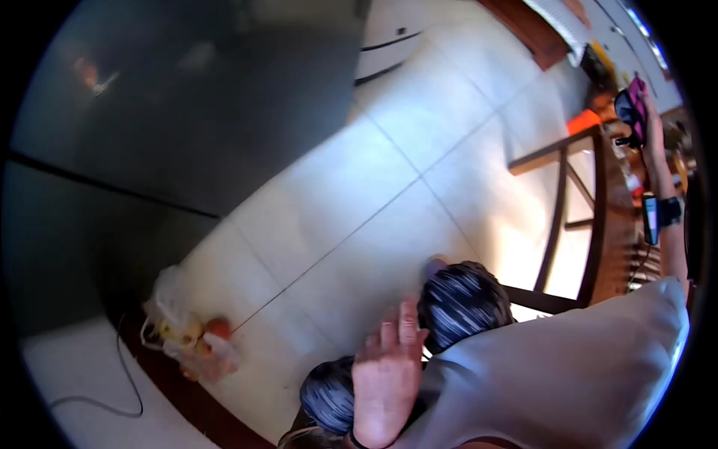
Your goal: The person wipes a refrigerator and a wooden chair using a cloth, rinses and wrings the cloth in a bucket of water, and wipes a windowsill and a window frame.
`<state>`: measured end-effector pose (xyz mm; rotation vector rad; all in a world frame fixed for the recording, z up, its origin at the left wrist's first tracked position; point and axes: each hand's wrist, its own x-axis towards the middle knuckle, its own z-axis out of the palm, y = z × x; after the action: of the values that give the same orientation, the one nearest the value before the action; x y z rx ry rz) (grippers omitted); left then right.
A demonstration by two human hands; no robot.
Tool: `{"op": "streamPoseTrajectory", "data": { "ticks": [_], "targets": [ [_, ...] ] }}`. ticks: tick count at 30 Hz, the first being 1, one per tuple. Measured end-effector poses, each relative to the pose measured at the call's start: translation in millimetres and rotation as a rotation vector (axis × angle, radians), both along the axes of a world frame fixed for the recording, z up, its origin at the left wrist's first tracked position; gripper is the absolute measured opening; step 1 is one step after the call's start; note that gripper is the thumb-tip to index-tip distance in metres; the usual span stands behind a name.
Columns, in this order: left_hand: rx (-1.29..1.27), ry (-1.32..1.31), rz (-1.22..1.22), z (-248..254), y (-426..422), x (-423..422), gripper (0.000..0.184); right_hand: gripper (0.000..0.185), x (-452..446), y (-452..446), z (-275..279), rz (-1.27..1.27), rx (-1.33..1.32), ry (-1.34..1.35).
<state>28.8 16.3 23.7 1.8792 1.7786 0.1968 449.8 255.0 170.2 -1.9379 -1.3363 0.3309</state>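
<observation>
My left hand [385, 378] is held over my lap, between my two knees in dark patterned trousers [464, 305]. Its back faces up, the fingers stretch out, and nothing is in it. Far to the right, my right arm reaches over a wooden table [615, 239], with a dark smartwatch [669, 212] on the wrist. At its end my right hand [652, 116] is closed on a purple and black item [634, 112]; its exact kind is unclear. The grey sleeve [553, 367] covers much of the lower right.
A wooden chair or stool frame [561, 194] stands beside the table. An orange object [583, 121] and several small items crowd the table side. On the floor at lower left, a clear plastic bag [198, 344] holds round fruit. A cable [138, 389] lies near it. Dark glossy panels [179, 127] fill the upper left.
</observation>
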Motion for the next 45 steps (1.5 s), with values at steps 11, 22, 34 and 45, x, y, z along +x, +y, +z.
{"op": "streamPoseTrajectory", "data": {
  "ticks": [11,22,34,45],
  "targets": [
    [-0.026,-0.009,0.028,-26.5,14.8,-1.9,0.052,0.054,141.6,-162.8,-129.4,-0.284,-0.242,-0.695],
    [-0.277,0.127,0.066,-33.9,31.7,-1.0,0.044,0.049,134.5,-191.2,-146.0,-0.323,-0.133,-0.495],
    [-0.476,-0.036,-0.027,-97.9,28.3,-0.2,0.038,0.048,114.8,-198.4,-146.3,-0.389,-0.243,-0.488],
    [-0.720,-0.072,-0.079,-117.1,-30.2,37.0,0.039,0.053,91.8,-181.7,-125.0,-0.351,-0.223,-0.532]
  ]
}}
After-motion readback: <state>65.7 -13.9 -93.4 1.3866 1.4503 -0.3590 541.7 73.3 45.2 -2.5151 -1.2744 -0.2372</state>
